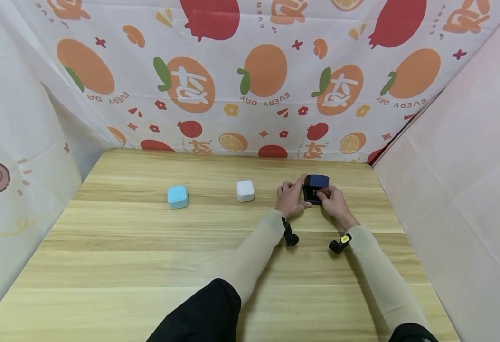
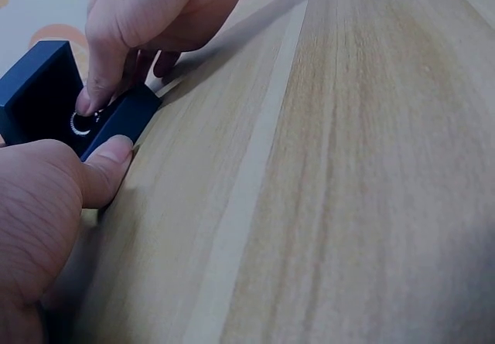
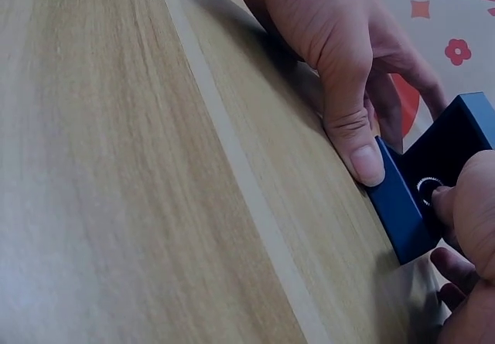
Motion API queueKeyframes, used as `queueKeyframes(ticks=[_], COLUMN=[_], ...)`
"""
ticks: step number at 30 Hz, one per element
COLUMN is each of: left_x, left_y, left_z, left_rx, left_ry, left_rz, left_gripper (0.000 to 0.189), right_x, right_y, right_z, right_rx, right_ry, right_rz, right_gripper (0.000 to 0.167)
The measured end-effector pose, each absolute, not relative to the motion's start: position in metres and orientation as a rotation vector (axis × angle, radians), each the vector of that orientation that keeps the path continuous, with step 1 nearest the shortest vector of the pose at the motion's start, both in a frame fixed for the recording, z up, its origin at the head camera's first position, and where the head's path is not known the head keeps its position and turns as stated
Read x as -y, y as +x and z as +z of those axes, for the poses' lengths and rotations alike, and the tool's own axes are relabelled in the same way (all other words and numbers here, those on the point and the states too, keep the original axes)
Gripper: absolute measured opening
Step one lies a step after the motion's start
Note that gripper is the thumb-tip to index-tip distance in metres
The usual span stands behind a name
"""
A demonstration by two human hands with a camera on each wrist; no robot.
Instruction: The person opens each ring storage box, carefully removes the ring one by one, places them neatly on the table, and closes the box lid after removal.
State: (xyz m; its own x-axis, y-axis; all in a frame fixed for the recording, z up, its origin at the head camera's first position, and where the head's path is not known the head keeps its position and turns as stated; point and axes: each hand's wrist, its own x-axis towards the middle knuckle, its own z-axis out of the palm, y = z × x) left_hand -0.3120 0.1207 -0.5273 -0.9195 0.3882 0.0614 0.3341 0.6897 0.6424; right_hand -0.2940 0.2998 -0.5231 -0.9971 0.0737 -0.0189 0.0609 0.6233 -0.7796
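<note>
An opened dark blue ring box point(image 1: 318, 181) lies on the table toward the back right, its lid raised at the far side. My left hand point(image 1: 290, 198) steadies it from the left, the thumb point(image 3: 366, 165) against its front wall and the other fingers reaching around behind. A silvery ring point(image 2: 75, 125) set with small stones stands in the dark inside of the box. From the right side, my right hand point(image 1: 336, 204) reaches in and pinches the ring between thumb and finger; the fingertip ends are partly hidden in the box.
On the wooden table point(image 1: 147, 266), a white rounded block point(image 1: 245, 190) stands left of the hands, and a light blue one point(image 1: 177, 196) farther left. A fruit-printed curtain point(image 1: 232, 85) hangs behind the back edge. Pale cloth point(image 1: 455, 142) borders the right side.
</note>
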Motion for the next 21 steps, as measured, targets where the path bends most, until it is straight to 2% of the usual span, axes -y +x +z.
queueKeyframes(ticks=[21], left_x=[-0.1208], left_y=[-0.3130], left_z=[-0.5305], left_rx=[-2.822], left_ry=[0.599], left_rz=[1.060], left_gripper=[0.099], right_x=[-0.2985], right_y=[-0.2915], right_z=[-0.5208], right_rx=[2.829], right_ry=[-0.080], right_rz=[1.319], right_gripper=[0.022])
